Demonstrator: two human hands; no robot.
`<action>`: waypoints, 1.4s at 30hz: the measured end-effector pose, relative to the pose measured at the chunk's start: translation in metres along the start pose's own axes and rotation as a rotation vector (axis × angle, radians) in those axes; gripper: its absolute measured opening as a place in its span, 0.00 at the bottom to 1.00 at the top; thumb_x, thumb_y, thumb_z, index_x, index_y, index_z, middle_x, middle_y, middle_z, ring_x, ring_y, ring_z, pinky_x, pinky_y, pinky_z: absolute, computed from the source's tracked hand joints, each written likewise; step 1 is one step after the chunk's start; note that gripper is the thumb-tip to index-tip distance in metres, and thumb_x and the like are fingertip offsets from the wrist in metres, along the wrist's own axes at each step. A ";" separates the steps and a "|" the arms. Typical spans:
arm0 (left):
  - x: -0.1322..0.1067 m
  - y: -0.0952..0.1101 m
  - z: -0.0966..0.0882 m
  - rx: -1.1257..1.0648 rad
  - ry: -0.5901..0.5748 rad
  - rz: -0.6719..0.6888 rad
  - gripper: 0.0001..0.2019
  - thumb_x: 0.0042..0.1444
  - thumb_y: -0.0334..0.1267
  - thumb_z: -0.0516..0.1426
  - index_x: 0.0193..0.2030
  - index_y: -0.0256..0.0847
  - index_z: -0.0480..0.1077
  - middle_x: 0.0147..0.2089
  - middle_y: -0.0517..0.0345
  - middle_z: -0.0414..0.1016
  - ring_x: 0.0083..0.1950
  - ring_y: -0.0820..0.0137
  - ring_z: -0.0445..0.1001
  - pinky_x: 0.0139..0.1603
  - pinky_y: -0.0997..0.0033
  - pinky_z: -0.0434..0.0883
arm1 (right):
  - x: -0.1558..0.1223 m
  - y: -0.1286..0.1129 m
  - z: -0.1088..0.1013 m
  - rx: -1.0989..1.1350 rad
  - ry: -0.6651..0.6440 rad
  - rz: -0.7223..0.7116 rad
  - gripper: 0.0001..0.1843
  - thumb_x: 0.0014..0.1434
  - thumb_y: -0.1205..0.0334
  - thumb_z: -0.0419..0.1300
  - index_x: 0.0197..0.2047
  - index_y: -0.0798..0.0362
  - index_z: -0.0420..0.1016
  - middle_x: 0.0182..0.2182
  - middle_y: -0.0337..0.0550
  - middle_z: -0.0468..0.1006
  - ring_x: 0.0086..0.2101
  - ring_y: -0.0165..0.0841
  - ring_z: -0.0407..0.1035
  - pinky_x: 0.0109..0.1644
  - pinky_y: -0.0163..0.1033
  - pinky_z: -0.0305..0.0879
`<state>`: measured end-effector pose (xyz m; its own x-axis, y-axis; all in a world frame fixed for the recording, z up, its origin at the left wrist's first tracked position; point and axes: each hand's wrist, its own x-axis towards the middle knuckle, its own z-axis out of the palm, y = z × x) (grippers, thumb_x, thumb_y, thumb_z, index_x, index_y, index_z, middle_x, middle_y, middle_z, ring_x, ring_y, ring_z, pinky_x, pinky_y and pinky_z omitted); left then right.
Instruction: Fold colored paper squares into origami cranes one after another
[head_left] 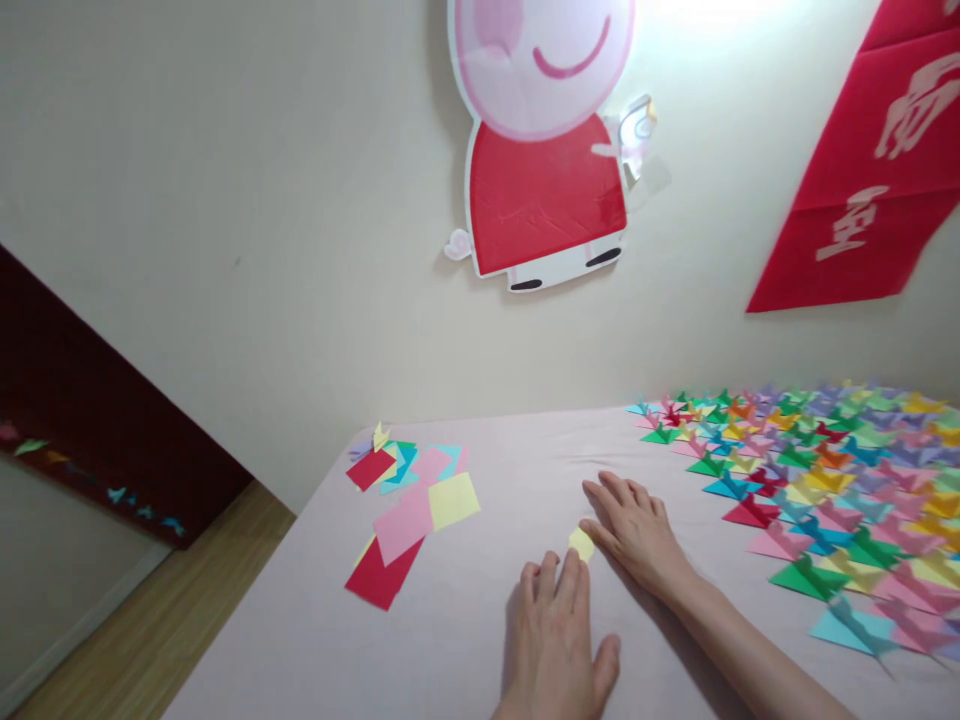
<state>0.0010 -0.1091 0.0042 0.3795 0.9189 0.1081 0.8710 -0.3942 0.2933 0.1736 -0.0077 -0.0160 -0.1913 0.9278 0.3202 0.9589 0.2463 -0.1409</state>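
A small piece of yellow folded paper (580, 543) lies flat on the pale pink tabletop (480, 650) between my two hands. My left hand (559, 625) rests palm down at its near edge, fingers stretched forward and thumb out to the right; its fingertips touch the paper. From the right, my right hand (636, 525) lies with its fingers spread, the thumb at the paper's right edge and the other fingers resting on the cloth beyond it. Neither hand grips the paper. Parts of its edges are hidden under my fingertips.
Loose square papers, among them a pink sheet (403, 524), a red sheet (385, 573) and a yellow sheet (454, 501), lie at the left. Rows of colourful folded paper cranes (825, 480) cover the right side. A wall (337, 250) with a cartoon pig cutout (551, 200) bounds the back.
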 end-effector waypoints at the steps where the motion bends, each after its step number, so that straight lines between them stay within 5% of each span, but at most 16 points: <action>1: -0.003 0.000 0.001 0.013 0.011 0.006 0.32 0.64 0.56 0.50 0.68 0.39 0.60 0.70 0.53 0.59 0.67 0.48 0.60 0.66 0.43 0.60 | 0.001 -0.001 -0.001 -0.005 -0.004 0.006 0.22 0.62 0.54 0.55 0.58 0.46 0.71 0.61 0.51 0.69 0.57 0.50 0.62 0.52 0.52 0.63; 10: -0.012 -0.002 -0.018 0.036 0.008 0.065 0.22 0.62 0.47 0.56 0.59 0.39 0.69 0.62 0.50 0.69 0.63 0.52 0.62 0.65 0.48 0.57 | 0.001 -0.008 -0.007 0.032 -0.012 0.040 0.20 0.63 0.56 0.55 0.57 0.47 0.72 0.60 0.51 0.70 0.56 0.49 0.63 0.53 0.53 0.62; 13: 0.002 0.003 -0.029 0.000 0.073 -0.031 0.13 0.61 0.38 0.56 0.53 0.43 0.70 0.54 0.54 0.72 0.57 0.58 0.65 0.62 0.53 0.59 | 0.000 -0.010 -0.008 0.058 0.021 0.041 0.20 0.62 0.58 0.55 0.56 0.49 0.73 0.59 0.52 0.71 0.55 0.50 0.63 0.53 0.53 0.61; 18: 0.045 0.010 -0.027 0.016 0.065 -0.224 0.19 0.58 0.38 0.60 0.56 0.41 0.67 0.55 0.51 0.69 0.54 0.57 0.64 0.55 0.57 0.61 | -0.003 -0.008 -0.007 0.153 0.092 0.034 0.19 0.60 0.63 0.55 0.54 0.49 0.74 0.57 0.52 0.72 0.54 0.50 0.63 0.53 0.53 0.61; 23: 0.063 0.000 -0.025 0.008 0.038 -0.129 0.10 0.59 0.35 0.59 0.48 0.45 0.72 0.49 0.57 0.71 0.52 0.61 0.64 0.53 0.62 0.60 | -0.001 0.004 -0.020 0.514 -0.004 -0.127 0.21 0.56 0.74 0.51 0.49 0.48 0.74 0.48 0.46 0.77 0.48 0.40 0.68 0.52 0.45 0.64; 27: 0.065 -0.009 -0.029 -0.056 0.033 -0.053 0.11 0.59 0.31 0.58 0.47 0.49 0.74 0.47 0.61 0.71 0.51 0.64 0.64 0.52 0.65 0.60 | -0.002 0.006 -0.035 0.701 -0.128 -0.204 0.18 0.50 0.77 0.51 0.39 0.49 0.74 0.37 0.41 0.79 0.42 0.36 0.69 0.47 0.40 0.64; 32: 0.063 -0.021 -0.028 -0.173 0.019 -0.043 0.21 0.57 0.27 0.56 0.56 0.49 0.68 0.50 0.60 0.71 0.53 0.65 0.64 0.53 0.66 0.60 | -0.007 0.005 -0.040 0.669 -0.163 -0.239 0.12 0.54 0.75 0.53 0.36 0.50 0.72 0.35 0.41 0.77 0.39 0.37 0.68 0.47 0.43 0.63; 42: 0.036 -0.037 -0.026 -0.268 0.089 -0.125 0.16 0.56 0.22 0.54 0.45 0.47 0.72 0.47 0.61 0.71 0.51 0.65 0.65 0.51 0.66 0.61 | -0.010 0.002 -0.041 0.627 -0.185 -0.242 0.08 0.58 0.70 0.53 0.34 0.49 0.72 0.36 0.43 0.77 0.39 0.39 0.68 0.47 0.46 0.63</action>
<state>-0.0258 -0.0613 0.0214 0.2355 0.9625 0.1350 0.7910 -0.2705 0.5488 0.1861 -0.0283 0.0190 -0.4700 0.8454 0.2537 0.5938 0.5155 -0.6178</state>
